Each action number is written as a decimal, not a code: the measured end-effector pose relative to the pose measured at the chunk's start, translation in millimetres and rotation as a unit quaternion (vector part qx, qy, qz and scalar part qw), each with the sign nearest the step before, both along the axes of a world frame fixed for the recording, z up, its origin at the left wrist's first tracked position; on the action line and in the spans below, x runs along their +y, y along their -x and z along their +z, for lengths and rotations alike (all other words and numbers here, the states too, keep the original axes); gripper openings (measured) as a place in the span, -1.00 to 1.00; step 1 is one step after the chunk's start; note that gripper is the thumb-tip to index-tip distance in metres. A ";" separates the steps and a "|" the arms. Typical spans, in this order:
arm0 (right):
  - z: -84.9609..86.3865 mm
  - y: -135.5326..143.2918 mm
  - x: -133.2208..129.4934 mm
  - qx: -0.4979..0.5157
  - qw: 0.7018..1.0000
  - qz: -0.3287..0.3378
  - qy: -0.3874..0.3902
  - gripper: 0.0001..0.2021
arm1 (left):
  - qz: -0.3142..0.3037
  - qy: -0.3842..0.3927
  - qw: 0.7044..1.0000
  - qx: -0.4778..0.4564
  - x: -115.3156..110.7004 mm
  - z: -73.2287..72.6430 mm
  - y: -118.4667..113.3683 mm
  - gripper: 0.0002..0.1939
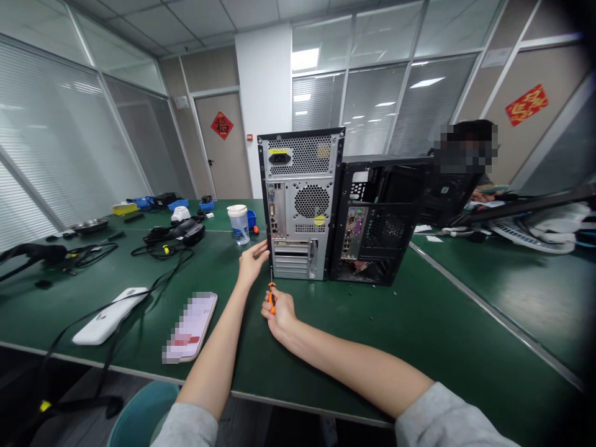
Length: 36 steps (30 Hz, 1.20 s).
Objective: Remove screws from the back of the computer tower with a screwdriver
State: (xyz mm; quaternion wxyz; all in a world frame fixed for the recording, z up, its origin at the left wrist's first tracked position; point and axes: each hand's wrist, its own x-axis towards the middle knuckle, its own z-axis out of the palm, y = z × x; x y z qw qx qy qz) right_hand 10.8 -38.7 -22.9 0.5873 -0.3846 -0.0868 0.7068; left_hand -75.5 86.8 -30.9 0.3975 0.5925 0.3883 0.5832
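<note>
A computer tower (305,205) stands upright with its metal back panel facing me. My right hand (280,310) is closed around an orange and black screwdriver (272,299), its shaft pointing up at the panel's lower left corner. Against the tower's lower left edge rests my left hand (252,264), fingers extended and apart, holding nothing. A second, black tower (372,220) stands close beside the first on the right, its side partly open. Several small screws (371,318) lie on the green table in front of it.
The green table (326,347) carries a phone (193,326), a white power bank (110,315) with a black strap across it, a lidded plastic cup (239,223) and cables at left. Another person (465,149) sits behind the towers at right, near a white keyboard-like object.
</note>
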 end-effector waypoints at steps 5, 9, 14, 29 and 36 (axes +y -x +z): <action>-0.4 -0.5 0.1 0.007 1.000 -0.004 0.000 -0.71 | -0.002 0.000 1.000 -0.006 -1.6 0.8 -1.0 -0.34; 1.5 -0.2 -0.3 0.015 1.000 -0.008 0.004 -0.69 | -0.001 0.004 1.000 -0.009 -1.9 0.4 -1.4 -0.33; 1.8 -1.5 -0.9 0.029 1.000 -0.005 0.003 -0.70 | 0.002 -0.003 1.000 -0.004 -0.4 -0.7 -1.0 -0.34; 2.7 -7.2 -1.1 0.063 0.998 0.020 0.010 -0.71 | -0.007 0.001 1.000 -0.013 -1.3 -0.2 -0.8 -0.30; 2.4 -6.9 -0.3 0.071 0.997 0.027 0.006 -0.70 | -0.007 0.007 1.000 -0.019 -3.1 1.8 -1.5 -0.23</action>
